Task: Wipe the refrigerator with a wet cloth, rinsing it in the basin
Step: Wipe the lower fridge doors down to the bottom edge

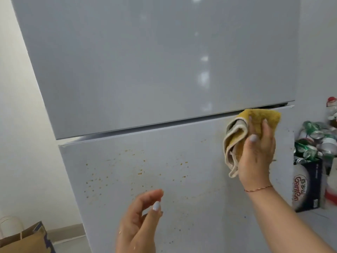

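At the upper right corner of the lower refrigerator door (182, 170), the right hand (259, 152) is raised with its back toward the camera, fingers pointing up and curled over a folded yellow cloth (249, 136), its grip clamped on the wad and pressing it against the door just under the seam between the two doors. The cloth's pale edging hangs in loose folds to the left of the palm, and its top edge reaches the dark gap below the upper door (155, 61). A thin red bracelet (259, 188) circles the right wrist, and the forearm runs down to the lower right corner of the view. Lower and to the left, the left hand (140, 220) hovers in front of the lower door, palm turned sideways, fingers loosely bent with thumb and fingertips close but holding nothing; whether it touches the door cannot be told. Small brown specks (127, 172) are scattered over the lower door, thickest across its left and middle. To the right of the refrigerator, a dark blue box (311, 189) holds a heap of crushed cans (313, 143) and plastic bottles that rises above its rim. At the lower left, a brown paper bag (25, 240) stands on the floor beside the wall.
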Motion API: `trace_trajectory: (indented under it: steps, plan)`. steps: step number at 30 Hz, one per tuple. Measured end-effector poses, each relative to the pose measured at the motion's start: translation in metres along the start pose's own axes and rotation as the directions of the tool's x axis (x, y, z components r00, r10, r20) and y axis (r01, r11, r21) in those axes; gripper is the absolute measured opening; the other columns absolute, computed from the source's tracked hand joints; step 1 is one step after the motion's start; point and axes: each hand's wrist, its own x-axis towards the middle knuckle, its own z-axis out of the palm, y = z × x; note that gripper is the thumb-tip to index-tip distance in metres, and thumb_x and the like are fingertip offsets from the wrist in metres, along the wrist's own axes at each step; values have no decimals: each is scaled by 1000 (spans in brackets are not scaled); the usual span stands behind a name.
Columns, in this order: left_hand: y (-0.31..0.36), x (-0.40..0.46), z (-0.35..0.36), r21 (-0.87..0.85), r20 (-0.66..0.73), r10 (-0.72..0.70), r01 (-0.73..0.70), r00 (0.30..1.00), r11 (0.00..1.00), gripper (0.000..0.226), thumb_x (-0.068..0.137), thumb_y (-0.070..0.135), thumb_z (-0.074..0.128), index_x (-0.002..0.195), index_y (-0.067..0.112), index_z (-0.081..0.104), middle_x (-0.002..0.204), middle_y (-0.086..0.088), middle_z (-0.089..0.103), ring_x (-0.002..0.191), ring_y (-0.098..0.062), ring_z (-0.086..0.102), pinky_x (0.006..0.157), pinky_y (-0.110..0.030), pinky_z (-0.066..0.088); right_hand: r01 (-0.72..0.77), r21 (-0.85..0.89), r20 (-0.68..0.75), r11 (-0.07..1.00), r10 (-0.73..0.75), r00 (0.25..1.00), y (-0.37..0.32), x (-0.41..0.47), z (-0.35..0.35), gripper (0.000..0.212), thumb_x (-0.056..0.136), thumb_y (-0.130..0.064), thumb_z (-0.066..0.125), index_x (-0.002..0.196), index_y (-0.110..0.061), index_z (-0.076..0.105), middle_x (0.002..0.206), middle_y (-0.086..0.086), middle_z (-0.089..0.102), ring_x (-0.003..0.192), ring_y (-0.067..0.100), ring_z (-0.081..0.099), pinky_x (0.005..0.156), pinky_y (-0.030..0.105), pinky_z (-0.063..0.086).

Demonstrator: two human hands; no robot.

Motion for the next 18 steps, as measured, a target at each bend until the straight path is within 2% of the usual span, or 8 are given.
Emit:
trace_trajectory:
  steps: [1,3,5,8,11,13,16,18]
  plan:
    - [-3,1,-6,6,-32,-10,10,999,1000,43,51,51,63,87,32,76,94,2,74,85,-4,68,76,-35,50,-54,-175,-126,983,32,992,41,1,-23,59,93,-64,16,145,-40,30,156,12,24,143,34,19,115,56,15]
    - [-3,3,-18,22,-87,-25,27,996,999,41,51,51,61,85,33,76,93,1,74,82,-5,67,71,-34,48,-99,-178,-192,979,64,979,53,6,-26,61,94,-49,27,149,-23,27,155,15,24,143,36,19,114,56,15]
    - [2,6,-30,44,-133,-9,15,991,999,40,53,52,60,84,34,76,93,2,74,77,-7,65,69,-35,45,-142,-194,-269,971,87,959,33,-3,-1,69,92,-47,29,152,-16,19,157,13,21,145,32,15,116,55,11]
    - [11,11,-52,84,-228,30,-11,973,996,35,56,51,58,82,35,74,88,4,74,76,-8,63,64,-33,44,-118,-233,-262,965,54,964,17,-15,17,68,94,-47,26,152,-14,16,158,13,18,146,32,13,116,55,8]
    - [19,15,-71,115,-269,43,-12,962,993,22,67,37,59,82,33,74,86,5,73,78,-6,62,62,-33,43,-42,-313,-227,949,-32,973,-12,-42,45,63,97,-44,25,151,-14,17,157,15,19,145,35,15,115,55,8]
    - [23,17,-85,150,-299,62,-17,952,989,25,73,31,52,82,28,75,86,8,72,76,-3,61,64,-31,43,4,-349,-195,937,-77,978,-32,-57,64,63,98,-43,27,151,-14,16,157,16,19,144,37,15,115,56,9]
    - [33,22,-102,228,-321,106,-32,941,973,29,77,35,47,90,26,72,90,14,71,68,4,57,65,-20,46,105,-382,-154,918,-176,972,-59,-75,86,61,98,-44,29,151,-14,22,156,16,21,143,37,17,114,58,12]
    - [39,27,-114,263,-325,136,-49,936,963,30,80,37,45,92,29,71,96,15,70,81,4,59,73,-23,45,172,-396,-124,902,-238,963,-79,-87,101,59,98,-44,28,150,-14,26,155,15,23,142,37,19,113,60,13]
